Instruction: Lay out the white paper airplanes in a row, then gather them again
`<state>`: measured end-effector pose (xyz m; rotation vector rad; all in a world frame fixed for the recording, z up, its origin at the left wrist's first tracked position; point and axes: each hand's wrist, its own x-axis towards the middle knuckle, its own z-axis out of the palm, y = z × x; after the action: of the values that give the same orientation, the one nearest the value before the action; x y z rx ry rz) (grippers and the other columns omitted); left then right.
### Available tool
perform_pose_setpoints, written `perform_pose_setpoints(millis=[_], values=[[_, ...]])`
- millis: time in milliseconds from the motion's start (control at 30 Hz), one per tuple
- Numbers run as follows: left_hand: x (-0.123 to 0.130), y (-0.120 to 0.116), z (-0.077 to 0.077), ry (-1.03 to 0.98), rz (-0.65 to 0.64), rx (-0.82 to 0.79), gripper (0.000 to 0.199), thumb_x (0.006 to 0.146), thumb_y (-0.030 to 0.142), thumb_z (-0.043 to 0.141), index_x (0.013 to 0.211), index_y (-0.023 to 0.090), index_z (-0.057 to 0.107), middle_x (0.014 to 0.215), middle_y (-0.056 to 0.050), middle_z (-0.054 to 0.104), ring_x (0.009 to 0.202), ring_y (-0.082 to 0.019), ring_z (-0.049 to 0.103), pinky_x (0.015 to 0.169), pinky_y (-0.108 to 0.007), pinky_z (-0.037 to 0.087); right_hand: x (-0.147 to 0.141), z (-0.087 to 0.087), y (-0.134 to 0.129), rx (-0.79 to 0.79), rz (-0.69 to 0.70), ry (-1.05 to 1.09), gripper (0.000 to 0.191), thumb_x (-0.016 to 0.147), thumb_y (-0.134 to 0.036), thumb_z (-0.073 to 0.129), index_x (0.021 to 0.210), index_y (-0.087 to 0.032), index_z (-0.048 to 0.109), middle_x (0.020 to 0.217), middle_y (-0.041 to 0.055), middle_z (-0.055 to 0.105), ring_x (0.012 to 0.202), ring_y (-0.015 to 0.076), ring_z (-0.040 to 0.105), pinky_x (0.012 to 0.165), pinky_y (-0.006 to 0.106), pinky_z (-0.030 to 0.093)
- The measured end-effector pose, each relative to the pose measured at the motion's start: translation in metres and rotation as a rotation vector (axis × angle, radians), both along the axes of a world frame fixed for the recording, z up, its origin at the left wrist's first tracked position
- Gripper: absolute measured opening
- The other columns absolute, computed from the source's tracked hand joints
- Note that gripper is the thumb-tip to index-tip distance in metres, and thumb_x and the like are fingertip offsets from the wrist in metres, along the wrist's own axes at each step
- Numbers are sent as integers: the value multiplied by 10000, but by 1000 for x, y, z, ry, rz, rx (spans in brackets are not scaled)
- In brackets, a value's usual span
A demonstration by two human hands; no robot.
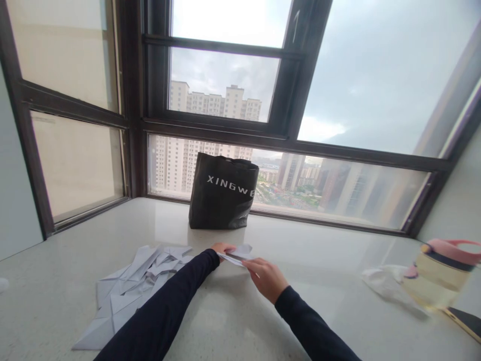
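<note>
Between my two hands is a folded sheet of white paper (236, 259), held just above the pale sill in front of the black bag. My left hand (222, 248) grips its left end, with the fingers partly hidden behind the paper and the dark sleeve. The fingers of my right hand (266, 276) pinch its right edge. Left of my left forearm lies a loose pile of folded white papers (145, 271), some flat with crease lines, others overlapping; the forearm covers part of the pile.
A black bag (223, 195) with white lettering stands upright near the window. On the right are a crumpled tissue (389, 286), a yellowish bottle (438, 278) with a pink lid, and a phone (466, 318) at the frame's edge. Dark window frames (278, 143) border the sill (319, 250).
</note>
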<state>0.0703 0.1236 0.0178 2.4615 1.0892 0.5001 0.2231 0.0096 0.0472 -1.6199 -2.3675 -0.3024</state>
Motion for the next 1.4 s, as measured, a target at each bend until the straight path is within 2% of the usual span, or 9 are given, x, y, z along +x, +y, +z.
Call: perform_pose_setpoints(millis=[100,300,400,467,567,700,1033,1200,1400], values=[[-11,0,10,-27,2,45,256,832,283,465,1051,154,496,1069,-53,516,893,-195,535,742,-373,456,-7,-8,-8,-44,51,-58,307,773,-65,406,927,-217,625,914,23,663,847,140,585,779,212,421],[-29,-16,32,-14,42,147,263,831,279,471,1062,155,484,1073,-64,512,894,-186,535,745,-385,454,-3,-21,-5,-63,-12,-102,260,787,-63,387,872,-128,624,858,107,658,851,196,583,731,250,440],[-26,-46,26,62,-31,172,215,840,253,454,1020,151,514,1058,-60,539,925,-181,531,795,-385,430,-4,-25,-4,-59,-27,-89,250,811,-97,384,885,-132,620,859,109,656,855,201,581,736,260,435],[-21,-68,16,115,-78,192,185,848,205,417,977,171,546,1051,-52,569,980,-164,510,866,-314,388,-5,-26,-4,-55,-31,-75,244,819,-118,389,886,-141,622,860,105,656,864,196,578,753,260,427],[-16,-91,4,186,-101,226,248,842,255,397,1022,151,533,1121,-94,542,1046,-210,475,894,-341,361,-5,-27,-6,-43,-38,-53,232,822,-170,403,865,-156,631,880,96,657,880,193,572,772,265,419],[-16,-94,-1,249,-86,269,332,849,277,353,1100,106,486,1191,-144,485,1103,-257,422,899,-407,338,-2,-26,-8,-22,-57,-19,254,804,-152,394,829,-177,646,894,71,664,884,176,577,792,258,414],[-19,-100,4,329,-41,298,403,838,316,323,1164,108,437,1270,-132,409,1178,-263,321,945,-450,252,2,-30,-7,10,-83,76,282,774,-139,396,802,-190,672,871,64,681,853,182,599,824,290,411],[-25,-114,16,381,34,261,535,775,329,433,1246,87,350,1337,-124,301,1235,-269,206,987,-451,176,3,-31,-7,11,-70,60,285,782,-143,393,806,-195,672,879,60,680,865,180,597,825,281,411],[-62,-150,38,520,357,152,524,737,225,488,1186,-34,410,1231,-278,386,1132,-404,340,890,-530,262,1,-29,-7,8,-66,58,303,819,-174,372,786,-166,673,887,88,675,849,198,603,792,296,437]])
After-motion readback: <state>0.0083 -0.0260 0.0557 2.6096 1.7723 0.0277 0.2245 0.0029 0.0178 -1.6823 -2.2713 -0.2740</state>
